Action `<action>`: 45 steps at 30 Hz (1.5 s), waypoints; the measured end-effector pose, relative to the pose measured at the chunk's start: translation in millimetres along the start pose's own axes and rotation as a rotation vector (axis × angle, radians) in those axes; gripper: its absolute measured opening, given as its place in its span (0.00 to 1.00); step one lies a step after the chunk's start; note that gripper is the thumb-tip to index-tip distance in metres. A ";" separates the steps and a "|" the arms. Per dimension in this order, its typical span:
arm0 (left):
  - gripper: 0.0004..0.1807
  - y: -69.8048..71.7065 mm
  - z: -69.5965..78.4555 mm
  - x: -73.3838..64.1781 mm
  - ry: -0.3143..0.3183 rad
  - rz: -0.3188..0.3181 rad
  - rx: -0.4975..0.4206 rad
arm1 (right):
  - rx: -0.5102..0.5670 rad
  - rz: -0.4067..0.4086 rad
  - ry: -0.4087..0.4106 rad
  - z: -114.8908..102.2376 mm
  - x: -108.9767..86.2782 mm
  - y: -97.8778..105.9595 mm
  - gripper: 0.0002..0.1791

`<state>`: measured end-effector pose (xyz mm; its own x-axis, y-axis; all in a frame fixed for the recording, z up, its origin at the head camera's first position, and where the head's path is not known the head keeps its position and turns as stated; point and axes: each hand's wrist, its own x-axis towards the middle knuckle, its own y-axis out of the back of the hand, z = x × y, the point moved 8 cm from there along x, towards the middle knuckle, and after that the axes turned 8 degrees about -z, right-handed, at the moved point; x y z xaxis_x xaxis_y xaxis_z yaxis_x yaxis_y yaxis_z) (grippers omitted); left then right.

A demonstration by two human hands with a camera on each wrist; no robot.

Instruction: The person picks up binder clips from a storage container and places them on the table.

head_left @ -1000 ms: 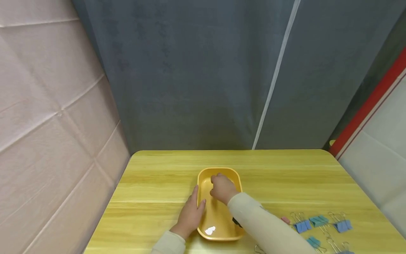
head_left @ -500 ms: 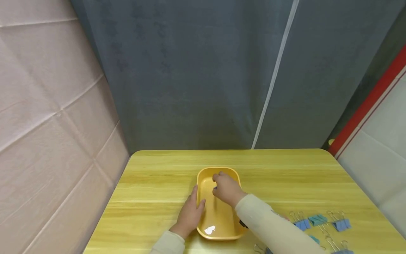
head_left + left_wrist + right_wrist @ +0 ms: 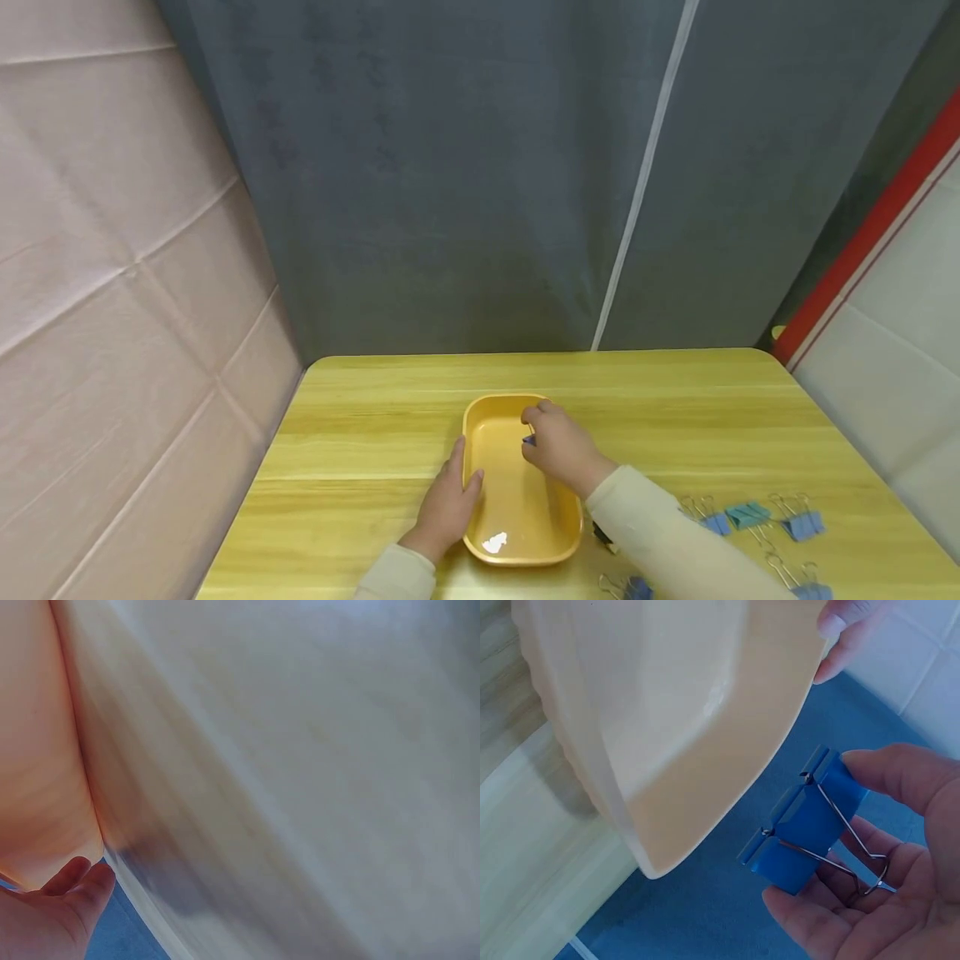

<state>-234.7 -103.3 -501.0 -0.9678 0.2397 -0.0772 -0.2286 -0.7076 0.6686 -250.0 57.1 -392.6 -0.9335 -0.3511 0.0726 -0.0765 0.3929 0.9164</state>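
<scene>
A yellow rectangular tray [image 3: 517, 508] stands on the table. My left hand [image 3: 444, 507] grips its left rim, thumb on the inner side and fingers along the outer wall. Over the tray's right rim, near the far corner, my right hand [image 3: 564, 447] pinches a blue binder clip [image 3: 802, 829]. In the right wrist view, thumb and fingers hold the clip by the ends of its body, its wire handles pointing toward the palm. The head view shows just a sliver of that clip. No clip shows on the visible tray floor.
Right of the tray lie loose binder clips: a teal one [image 3: 747, 514], several blue ones such as this blue clip [image 3: 804, 525], and a dark one [image 3: 603, 537] close to the tray. My right sleeve [image 3: 675, 537] covers part of that area. A grey curtain [image 3: 450, 183] hangs behind the wooden table [image 3: 360, 433].
My right hand has shifted right, from over the tray's middle to its right rim, with the blue binder clip coming into sight in its fingers. The left hand stays on the tray.
</scene>
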 end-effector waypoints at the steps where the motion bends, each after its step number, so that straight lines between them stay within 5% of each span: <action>1: 0.35 0.0 0.0 0.0 -0.001 0.001 0.000 | 0.000 -0.001 -0.008 1.2 -0.9 0.8 0.15; 17: 0.37 0.4 2.4 -2.2 -0.025 -0.001 0.034 | 0.028 0.021 -0.079 23.2 -24.4 17.5 0.16; 34: 0.37 1.4 1.4 -0.5 -0.017 -0.003 0.018 | -0.014 0.042 -0.029 46.9 -54.3 39.9 0.20; 45: 0.36 0.1 -0.7 0.0 -0.007 -0.007 0.000 | 0.009 0.010 -0.105 74.9 -77.0 46.5 0.21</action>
<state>-234.8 -103.8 -501.5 -0.9654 0.2493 -0.0770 -0.2356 -0.7059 0.6680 -208.0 166.0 -385.0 -0.9658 -0.2562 0.0392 -0.0700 0.4034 0.9123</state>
